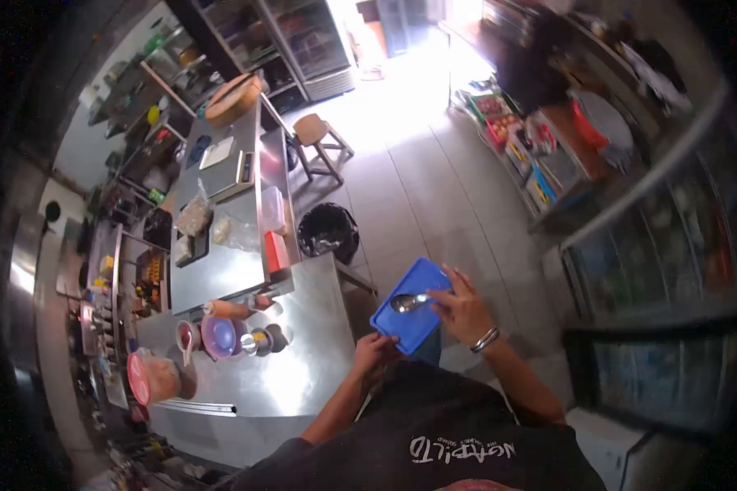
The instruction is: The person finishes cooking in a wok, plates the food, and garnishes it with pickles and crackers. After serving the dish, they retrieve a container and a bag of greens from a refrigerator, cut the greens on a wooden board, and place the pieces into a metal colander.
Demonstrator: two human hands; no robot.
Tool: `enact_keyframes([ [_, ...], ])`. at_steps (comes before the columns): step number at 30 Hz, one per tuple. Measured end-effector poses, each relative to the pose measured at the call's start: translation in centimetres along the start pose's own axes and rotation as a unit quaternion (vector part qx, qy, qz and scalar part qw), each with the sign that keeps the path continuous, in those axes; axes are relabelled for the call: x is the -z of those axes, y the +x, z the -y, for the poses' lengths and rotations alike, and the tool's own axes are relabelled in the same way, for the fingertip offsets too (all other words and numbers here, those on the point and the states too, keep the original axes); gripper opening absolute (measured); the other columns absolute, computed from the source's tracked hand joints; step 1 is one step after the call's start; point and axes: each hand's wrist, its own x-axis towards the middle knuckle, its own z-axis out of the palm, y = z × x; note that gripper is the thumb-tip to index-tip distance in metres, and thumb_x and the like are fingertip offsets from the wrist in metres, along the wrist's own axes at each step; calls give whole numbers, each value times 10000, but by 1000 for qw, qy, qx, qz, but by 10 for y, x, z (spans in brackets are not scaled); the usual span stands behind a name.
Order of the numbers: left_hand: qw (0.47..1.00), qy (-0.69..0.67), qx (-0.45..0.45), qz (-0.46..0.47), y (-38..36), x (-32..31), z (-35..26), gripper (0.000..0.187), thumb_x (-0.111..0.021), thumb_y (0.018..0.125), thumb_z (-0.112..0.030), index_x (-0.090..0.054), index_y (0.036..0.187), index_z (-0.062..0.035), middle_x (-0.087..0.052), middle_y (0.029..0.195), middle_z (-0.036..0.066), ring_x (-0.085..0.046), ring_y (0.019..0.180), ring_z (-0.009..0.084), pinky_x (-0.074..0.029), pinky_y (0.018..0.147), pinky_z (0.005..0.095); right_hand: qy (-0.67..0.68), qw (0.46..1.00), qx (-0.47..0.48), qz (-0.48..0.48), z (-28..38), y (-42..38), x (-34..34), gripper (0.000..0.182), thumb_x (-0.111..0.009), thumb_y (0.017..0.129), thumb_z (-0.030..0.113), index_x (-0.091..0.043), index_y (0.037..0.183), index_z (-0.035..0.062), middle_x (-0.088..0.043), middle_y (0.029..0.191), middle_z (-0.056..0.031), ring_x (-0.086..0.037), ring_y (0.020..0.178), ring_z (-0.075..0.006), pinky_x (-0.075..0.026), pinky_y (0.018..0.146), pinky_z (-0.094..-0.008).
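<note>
My left hand (376,353) grips the lower left edge of a blue rectangular plastic lid or shallow tray (422,327), with the thumb on top. Between the fingers of my right hand (464,311) is the handle of a metal spoon (403,304). The spoon's bowl lies over the blue surface; whether it touches cannot be made out. Both hands are in front of my body, just right of the steel table (311,360). A bracelet circles my right wrist.
On the steel table stand a purple bowl (221,335), a metal-topped jar (256,342) and a pink-lidded tub (151,378). A black-lined bin (327,233) and wooden stool (311,131) stand ahead. Another person (540,74) is by the right-hand shelves. A glass-fronted fridge (655,245) borders the right.
</note>
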Motion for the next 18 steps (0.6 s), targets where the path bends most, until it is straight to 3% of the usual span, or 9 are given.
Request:
enact_keyframes([
  [2,999,15,8,-43,21,-9,-6,109,-666,792,-41,-569,751,-14,-590,712,78,-619,648,203,-560,616,366,0,999,38,-1,-18,27,-5,228,-634,834,268,-689,1040,187,-405,1393,-198,-369,1280,-406,-339,1042,-480],
  [4,999,-24,-4,-29,51,-7,-22,104,-679,779,-32,-586,740,-6,-607,714,71,-625,660,189,-555,649,347,14,999,19,30,-28,63,-3,211,-662,806,234,-704,1002,167,-416,1379,-201,-393,1271,-361,-314,1059,-438],
  [6,995,76,-36,-54,73,-8,-43,84,-688,771,-29,-613,755,6,-635,740,70,-633,692,171,-547,673,324,-4,998,50,37,-46,101,-11,191,-668,797,236,-718,974,182,-414,1385,-193,-396,1275,-346,-298,1069,-431],
  [10,996,-15,-76,-33,123,-13,-87,75,-681,782,-40,-634,781,18,-654,761,69,-637,706,154,-537,676,304,48,991,103,73,-71,186,-15,163,-678,772,196,-735,922,223,-385,1419,-176,-367,1297,-368,-296,1068,-439],
  [12,995,28,-75,-66,145,-22,-117,85,-656,804,-47,-631,812,34,-659,789,89,-649,703,178,-553,671,331,60,987,117,94,-81,232,-14,177,-693,761,176,-739,923,232,-381,1423,-167,-368,1297,-364,-285,1081,-420],
  [18,994,-19,-74,-79,227,-54,-196,143,-619,823,-51,-607,904,66,-653,863,127,-660,724,233,-586,667,397,34,973,168,155,-121,363,-28,229,-693,729,122,-748,911,250,-370,1441,-132,-322,1326,-367,-327,1060,-431],
])
